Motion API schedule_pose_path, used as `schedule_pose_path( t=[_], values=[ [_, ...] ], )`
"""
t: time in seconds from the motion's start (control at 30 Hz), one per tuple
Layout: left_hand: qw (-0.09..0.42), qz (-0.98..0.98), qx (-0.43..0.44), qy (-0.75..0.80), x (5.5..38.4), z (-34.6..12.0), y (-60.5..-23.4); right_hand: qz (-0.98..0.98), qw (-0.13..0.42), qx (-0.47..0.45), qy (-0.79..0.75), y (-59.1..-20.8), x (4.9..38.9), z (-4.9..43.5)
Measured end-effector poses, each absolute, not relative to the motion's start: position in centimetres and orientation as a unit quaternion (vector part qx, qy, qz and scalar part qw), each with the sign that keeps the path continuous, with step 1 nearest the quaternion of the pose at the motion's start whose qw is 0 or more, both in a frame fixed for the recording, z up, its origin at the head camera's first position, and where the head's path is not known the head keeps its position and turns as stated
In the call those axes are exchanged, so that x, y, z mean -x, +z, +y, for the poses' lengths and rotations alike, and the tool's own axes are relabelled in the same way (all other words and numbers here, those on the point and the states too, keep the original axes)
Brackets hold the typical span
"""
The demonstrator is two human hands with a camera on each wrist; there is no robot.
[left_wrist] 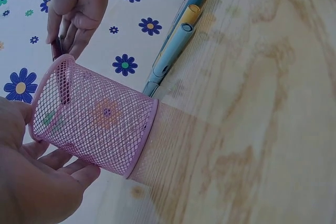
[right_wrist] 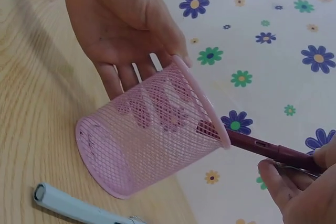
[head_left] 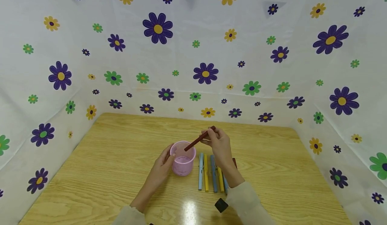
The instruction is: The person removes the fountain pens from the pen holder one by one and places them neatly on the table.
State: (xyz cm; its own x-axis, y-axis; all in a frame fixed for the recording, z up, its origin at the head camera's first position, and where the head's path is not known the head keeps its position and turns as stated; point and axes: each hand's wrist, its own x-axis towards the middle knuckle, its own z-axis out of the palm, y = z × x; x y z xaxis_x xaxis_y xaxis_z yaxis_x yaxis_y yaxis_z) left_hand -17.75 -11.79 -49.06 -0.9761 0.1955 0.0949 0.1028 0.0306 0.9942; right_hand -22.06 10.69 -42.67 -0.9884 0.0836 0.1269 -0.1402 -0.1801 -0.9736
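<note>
A pink mesh pen holder [head_left: 183, 168] stands upright on the table. My left hand [head_left: 161, 168] holds it from the left, thumb at the rim and fingers along the mesh side [left_wrist: 100, 114]. A dark red pen [head_left: 198, 140] is pinched in my right hand [head_left: 222, 149], above and to the right of the holder. The pen slants down to the left. In the right wrist view, the lower end of the pen [right_wrist: 252, 144] shows through the mesh, just inside the rim.
Right of the holder lie a light blue pen [head_left: 201, 171], a yellow pen [head_left: 206, 173] and several more pens, partly under my right forearm. Another dark red piece [head_left: 234, 163] shows beside that wrist. A flower-patterned cloth [head_left: 193, 50] encloses the wooden table [head_left: 121, 144].
</note>
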Motion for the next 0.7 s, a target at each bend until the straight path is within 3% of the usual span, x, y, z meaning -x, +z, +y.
schedule_pose_path(
  t=[0.7],
  values=[
    [0.035,0.711,-0.107,0.694,17.7,-11.8,-49.0,-0.638,0.091,0.012,0.764,-40.8,21.2,18.0]
  ],
)
